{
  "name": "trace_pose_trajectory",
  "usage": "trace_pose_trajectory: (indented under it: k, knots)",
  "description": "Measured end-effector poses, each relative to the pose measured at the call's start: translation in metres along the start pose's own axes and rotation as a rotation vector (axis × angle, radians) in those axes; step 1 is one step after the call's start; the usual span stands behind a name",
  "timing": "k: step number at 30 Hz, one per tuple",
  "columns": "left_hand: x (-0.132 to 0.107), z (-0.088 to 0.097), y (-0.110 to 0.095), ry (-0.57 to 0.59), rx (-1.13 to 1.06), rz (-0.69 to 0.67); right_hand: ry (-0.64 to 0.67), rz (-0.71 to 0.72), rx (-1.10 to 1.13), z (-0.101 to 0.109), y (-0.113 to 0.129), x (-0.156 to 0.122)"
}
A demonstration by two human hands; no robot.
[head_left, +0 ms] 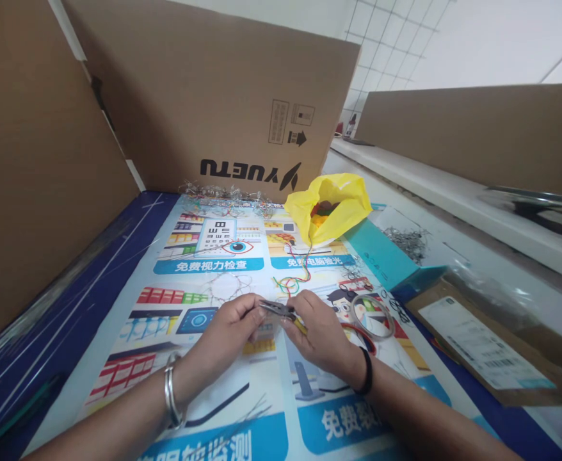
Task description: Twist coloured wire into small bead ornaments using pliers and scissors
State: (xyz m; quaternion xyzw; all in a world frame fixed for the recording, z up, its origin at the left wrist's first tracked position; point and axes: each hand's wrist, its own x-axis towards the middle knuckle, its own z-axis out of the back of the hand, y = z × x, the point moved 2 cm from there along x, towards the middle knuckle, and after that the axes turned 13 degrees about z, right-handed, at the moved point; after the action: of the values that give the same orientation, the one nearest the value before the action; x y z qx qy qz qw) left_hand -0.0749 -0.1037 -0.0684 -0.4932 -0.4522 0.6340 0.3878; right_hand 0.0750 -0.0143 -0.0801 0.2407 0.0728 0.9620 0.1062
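My right hand (322,330) is closed around small pliers (281,310) with yellow handles, jaws pointing left. My left hand (230,326) pinches something thin at the jaw tips, too small to make out. Both hands rest low over a printed poster (204,256) that covers the table. Coloured wires (293,282) lie just beyond the hands, trailing from a yellow plastic bag (331,205). A roll of clear tape (372,315) lies to the right of my right hand.
Cardboard walls stand at the left (36,166) and back (223,96). A row of bent wire pieces (223,192) lines the back box. A teal box (386,256) holds metal bits; a brown parcel (487,349) lies right. Thin wires (60,301) lie at left.
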Motion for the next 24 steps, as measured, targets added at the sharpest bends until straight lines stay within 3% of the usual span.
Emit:
trace_pose_trajectory:
  k: [12,24]
  knots:
    - [-0.0046,-0.0068,0.0011,-0.179,-0.012,-0.051,0.040,-0.052,0.010,-0.0078,0.0046,-0.0016]
    - [-0.0054,-0.0101,0.0068,-0.199,-0.019,-0.093,0.057,-0.048,0.008,-0.0100,0.0061,-0.0021]
